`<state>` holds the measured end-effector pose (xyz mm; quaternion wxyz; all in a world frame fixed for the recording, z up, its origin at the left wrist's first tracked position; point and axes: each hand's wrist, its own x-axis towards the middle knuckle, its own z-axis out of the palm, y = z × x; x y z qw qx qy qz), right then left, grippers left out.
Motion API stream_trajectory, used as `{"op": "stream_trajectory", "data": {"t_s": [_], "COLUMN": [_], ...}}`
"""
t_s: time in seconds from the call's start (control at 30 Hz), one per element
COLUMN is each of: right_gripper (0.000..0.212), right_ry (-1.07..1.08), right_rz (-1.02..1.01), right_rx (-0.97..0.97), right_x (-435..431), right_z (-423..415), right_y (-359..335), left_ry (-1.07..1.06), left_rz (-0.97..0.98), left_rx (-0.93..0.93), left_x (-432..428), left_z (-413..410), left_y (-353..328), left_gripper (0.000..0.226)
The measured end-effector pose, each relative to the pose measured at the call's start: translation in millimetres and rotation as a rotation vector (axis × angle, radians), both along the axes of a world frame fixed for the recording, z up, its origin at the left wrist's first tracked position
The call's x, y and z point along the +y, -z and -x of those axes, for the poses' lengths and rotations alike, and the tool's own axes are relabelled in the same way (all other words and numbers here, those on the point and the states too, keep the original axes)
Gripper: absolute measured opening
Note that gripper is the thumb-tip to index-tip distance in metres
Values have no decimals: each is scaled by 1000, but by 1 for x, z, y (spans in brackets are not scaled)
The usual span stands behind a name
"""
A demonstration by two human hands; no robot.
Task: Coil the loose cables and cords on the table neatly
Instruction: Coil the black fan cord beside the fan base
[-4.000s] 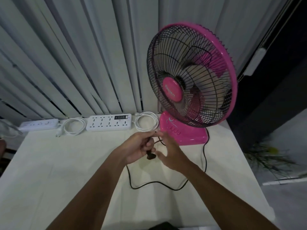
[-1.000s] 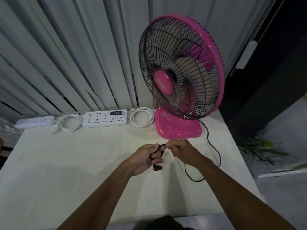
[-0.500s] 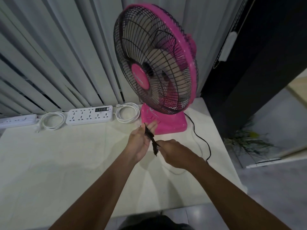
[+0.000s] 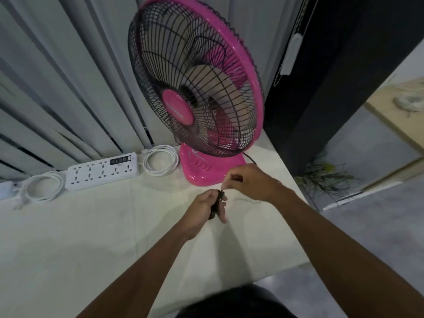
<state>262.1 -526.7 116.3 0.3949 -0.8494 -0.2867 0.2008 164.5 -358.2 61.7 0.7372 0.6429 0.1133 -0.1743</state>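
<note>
A pink table fan (image 4: 206, 171) stands at the back right of the pale table (image 4: 91, 237). Its black cord (image 4: 216, 203) is gathered into a small dark bundle, and my left hand (image 4: 204, 207) is closed around that bundle in front of the fan base. My right hand (image 4: 250, 182) hovers just right of and above it, fingers pinched on the cord's free run. A short black stretch of the cord (image 4: 249, 157) shows behind the fan base; the rest is hidden by my hands.
A white power strip (image 4: 102, 171) lies against the blinds with a coiled white cable (image 4: 160, 162) to its right and another coiled white cable (image 4: 41, 185) to its left. The table's right edge drops to the floor beside a dark wall.
The loose loop of black cord on the table has been drawn into the bundle in my left hand. My right hand has risen toward the fan base. The view has swung right.
</note>
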Motion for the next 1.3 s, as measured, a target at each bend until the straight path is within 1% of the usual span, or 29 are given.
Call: {"op": "stream_trajectory", "data": {"t_s": [0.1, 0.17, 0.27, 0.33, 0.4, 0.47, 0.5, 0.57, 0.63, 0.7, 0.77, 0.8, 0.83, 0.87, 0.93, 1.0, 1.07, 1.17, 1.23, 1.3], "right_gripper": [21, 15, 17, 21, 22, 28, 30, 30, 28, 30, 27, 24, 20, 15, 9, 10, 16, 27, 24, 19], "right_ry": [129, 162, 203, 155, 28, -65, -106, -186, -225, -221, -223, -209, -190, -172, -134, -81, -54, -88, -116, -129], "right_rz": [-148, -169, -76, -4, 39, 138, 200, 280, 281, 243, 245, 242, 221, 182, 75, -39, -90, -45, -4, 26], "right_rx": [24, -17, -85, -135, -210, -280, -331, -425, -456, -472, -462, -430, -385, -336, -255, -224, -229, -259, -250, -242], "right_x": [-8, -12, -20, -25, -29, -37, -41, -51, -63, -76, -88, -94, -99, -103, -110, -116, -121, -125, -128, -132], "right_z": [-8, -4, 3, 10, 17, 22, 24, 24, 16, -5, -33, -46, -59, -70, -89, -101, -105, -99, -92, -84], "right_y": [18, 33, 53, 63, 67, 69, 68, 64, 53, 39, 31, 29, 29, 30, 36, 45, 54, 72, 82, 88], "left_ry": [27, -5, -155, -270, -376, -421, -408, -359, -279, -218, -149, -85, -18, 22, -17, -119, -193, -304, -432, -556], "left_rz": [221, 383, 622, 694, 709, 654, 591, 397, 131, -88, -260, -317, -328, -296, -179, -46, 114, 363, 519, 575], "left_rx": [44, 77, 88, 79, 100, 120, 125, 144, 161, 140, 114, 102, 95, 97, 99, 108, 143, 154, 107, 67], "left_x": [-7, -9, -12, -14, -17, -23, -27, -39, -51, -65, -80, -87, -95, -103, -117, -126, -133, -137, -137, -137], "left_z": [1, 1, -9, -20, -33, -46, -53, -65, -74, -78, -82, -83, -85, -85, -87, -90, -95, -102, -112, -125], "left_y": [-10, -16, -19, -18, -14, -7, -4, 2, 7, 11, 11, 10, 10, 9, 8, 8, 6, -5, -9, -7], "left_gripper": [44, 41, 36, 32, 29, 29, 29, 34, 43, 41, 36, 35, 35, 35, 38, 45, 45, 40, 39, 38]}}
